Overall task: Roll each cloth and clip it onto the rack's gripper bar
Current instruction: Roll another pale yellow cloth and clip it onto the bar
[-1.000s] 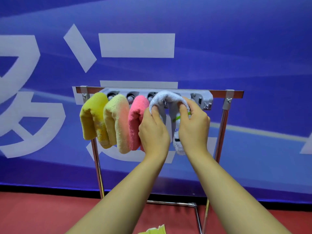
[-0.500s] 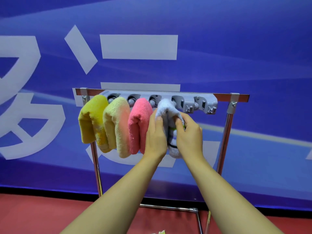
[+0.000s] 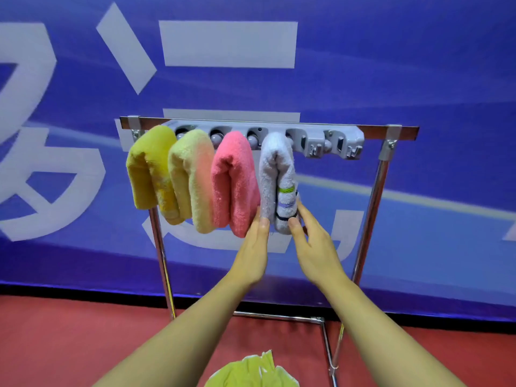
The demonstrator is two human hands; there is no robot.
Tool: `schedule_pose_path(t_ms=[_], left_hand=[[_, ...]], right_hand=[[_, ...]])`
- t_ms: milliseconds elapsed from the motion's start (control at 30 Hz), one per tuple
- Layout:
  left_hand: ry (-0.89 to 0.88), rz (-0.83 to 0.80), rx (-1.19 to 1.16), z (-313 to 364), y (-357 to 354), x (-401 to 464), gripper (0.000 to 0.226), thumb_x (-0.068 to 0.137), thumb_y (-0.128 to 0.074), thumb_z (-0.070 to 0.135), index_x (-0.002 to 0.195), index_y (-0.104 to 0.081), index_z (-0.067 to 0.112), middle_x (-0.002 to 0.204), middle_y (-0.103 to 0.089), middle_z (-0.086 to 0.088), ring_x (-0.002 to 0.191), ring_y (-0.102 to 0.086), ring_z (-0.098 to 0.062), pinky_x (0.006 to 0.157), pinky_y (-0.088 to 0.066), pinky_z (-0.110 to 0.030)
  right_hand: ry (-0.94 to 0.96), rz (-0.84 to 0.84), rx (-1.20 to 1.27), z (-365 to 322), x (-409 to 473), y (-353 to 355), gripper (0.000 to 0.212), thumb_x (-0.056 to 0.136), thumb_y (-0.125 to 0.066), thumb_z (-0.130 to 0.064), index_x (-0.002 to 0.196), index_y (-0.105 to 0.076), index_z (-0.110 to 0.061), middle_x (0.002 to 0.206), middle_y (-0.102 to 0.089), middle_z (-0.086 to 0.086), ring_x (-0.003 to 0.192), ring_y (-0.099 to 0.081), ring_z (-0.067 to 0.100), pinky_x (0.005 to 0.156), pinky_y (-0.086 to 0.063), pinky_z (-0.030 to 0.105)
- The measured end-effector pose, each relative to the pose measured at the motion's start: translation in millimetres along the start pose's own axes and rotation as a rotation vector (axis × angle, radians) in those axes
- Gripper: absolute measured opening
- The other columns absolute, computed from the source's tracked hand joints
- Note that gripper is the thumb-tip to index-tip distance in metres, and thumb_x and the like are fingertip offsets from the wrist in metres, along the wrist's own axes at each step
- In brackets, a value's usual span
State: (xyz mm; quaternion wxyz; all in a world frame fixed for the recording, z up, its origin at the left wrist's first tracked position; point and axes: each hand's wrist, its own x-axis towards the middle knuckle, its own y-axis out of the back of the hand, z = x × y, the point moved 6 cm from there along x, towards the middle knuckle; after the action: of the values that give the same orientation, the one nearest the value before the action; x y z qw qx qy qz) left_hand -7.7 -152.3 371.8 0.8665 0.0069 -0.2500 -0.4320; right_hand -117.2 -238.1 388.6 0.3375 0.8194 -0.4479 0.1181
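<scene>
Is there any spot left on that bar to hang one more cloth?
Yes: the clips at the right end of the grey gripper bar, between the white cloth and the rack's right post, are bare. The left side is crowded: yellow cloth, yellow-pink cloth and pink cloth hang packed together.

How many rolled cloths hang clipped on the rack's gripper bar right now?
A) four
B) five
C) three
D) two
A: yellow cloth, yellow-pink cloth, pink cloth and white cloth hang from the gripper bar, whose rightmost clips stay free.
</scene>
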Motion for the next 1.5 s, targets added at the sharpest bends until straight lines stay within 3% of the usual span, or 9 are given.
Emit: schedule_pose_path(t_ms=[167,400,533,633,933,1100,1367,1433,1500], left_hand=[[0.215,-0.126,0.218,-88.4,-12.4,-54.1,0.061,0.109,-0.031,0.044,0.162,-0.017,0.017,0.169,-0.015,0.008,0.152,-0.014,0.001,0.124,-0.009,-0.021],[0.367,-0.327,0.458,-223.6,-35.3,-127.2,0.061,0.108,-0.039,0.044,0.160,-0.025,0.016,0.168,-0.023,-0.001,0.155,-0.019,-0.010,0.121,-0.009,-0.018],[0.519,-0.414,0.494,-298.4,-50.5,-167.3,0.062,0.108,-0.038,0.045,0.159,-0.028,0.012,0.166,-0.029,-0.004,0.153,-0.026,-0.016,0.117,-0.014,-0.019],[0.627,-0.481,0.514,-353.8,-61.7,-197.9,0.062,0.107,-0.038,0.047,0.159,-0.030,0.014,0.164,-0.033,-0.003,0.152,-0.030,-0.018,0.119,-0.020,-0.026],[1.099,-0.574,0.477,-492.3,-87.3,-288.9,0.055,0.103,-0.056,0.035,0.150,-0.043,0.012,0.151,-0.051,-0.012,0.137,-0.051,-0.025,0.109,-0.041,-0.031],[1.210,-0.533,0.469,-529.9,-106.3,-318.4,0.058,0.097,-0.067,0.031,0.146,-0.047,0.007,0.147,-0.054,-0.013,0.135,-0.052,-0.027,0.107,-0.041,-0.032],[1.203,-0.463,0.516,-567.4,-123.9,-328.9,0.053,0.089,-0.074,0.032,0.135,-0.059,0.011,0.127,-0.069,-0.006,0.117,-0.065,-0.027,0.093,-0.048,-0.033],[1.184,-0.474,0.535,-573.7,-127.3,-332.1,0.035,0.091,-0.071,0.038,0.117,-0.064,0.016,0.109,-0.073,-0.002,0.106,-0.068,-0.026,0.085,-0.051,-0.034],[1.158,-0.507,0.580,-574.4,-130.6,-330.6,0.023,0.096,-0.064,0.040,0.085,-0.059,0.020,0.086,-0.066,-0.001,0.092,-0.066,-0.028,0.072,-0.045,-0.034]], right_hand=[[-0.145,-0.215,-0.231,79.5,-55.1,-38.5,0.060,0.104,-0.041,-0.050,0.159,-0.023,-0.033,0.165,-0.024,-0.016,0.151,-0.022,0.003,0.120,-0.023,0.027],[-0.328,-0.558,-0.420,207.0,-141.3,-106.3,0.061,0.104,-0.042,-0.050,0.159,-0.025,-0.030,0.168,-0.017,-0.004,0.154,-0.020,0.013,0.122,-0.020,0.031],[-0.434,-0.727,-0.471,277.0,-196.9,-142.3,0.058,0.104,-0.042,-0.049,0.157,-0.027,-0.031,0.167,-0.022,0.000,0.150,-0.031,0.023,0.120,-0.028,0.038],[-0.506,-0.831,-0.479,327.8,-235.0,-167.3,0.058,0.104,-0.043,-0.047,0.157,-0.029,-0.029,0.166,-0.026,0.001,0.148,-0.035,0.023,0.118,-0.032,0.035],[-0.702,-1.132,-0.484,436.4,-329.8,-221.3,0.060,0.099,-0.046,-0.052,0.155,-0.028,-0.041,0.170,-0.006,-0.003,0.155,-0.015,0.021,0.122,-0.025,0.043],[-0.744,-1.203,-0.429,450.8,-341.8,-241.1,0.059,0.100,-0.049,-0.049,0.155,-0.028,-0.041,0.170,0.008,-0.001,0.156,-0.007,0.019,0.121,-0.026,0.045],[-0.787,-1.191,-0.316,468.4,-357.4,-252.8,0.064,0.097,-0.054,-0.046,0.156,-0.032,-0.034,0.170,0.001,0.004,0.155,-0.013,0.023,0.121,-0.026,0.042],[-0.775,-1.173,-0.300,469.5,-361.1,-253.9,0.064,0.098,-0.054,-0.044,0.156,-0.031,-0.031,0.170,-0.001,0.007,0.155,-0.013,0.025,0.122,-0.025,0.041],[-0.780,-1.161,-0.289,469.4,-364.5,-254.4,0.065,0.099,-0.055,-0.043,0.157,-0.029,-0.029,0.170,0.000,0.007,0.155,-0.013,0.026,0.122,-0.023,0.041]])
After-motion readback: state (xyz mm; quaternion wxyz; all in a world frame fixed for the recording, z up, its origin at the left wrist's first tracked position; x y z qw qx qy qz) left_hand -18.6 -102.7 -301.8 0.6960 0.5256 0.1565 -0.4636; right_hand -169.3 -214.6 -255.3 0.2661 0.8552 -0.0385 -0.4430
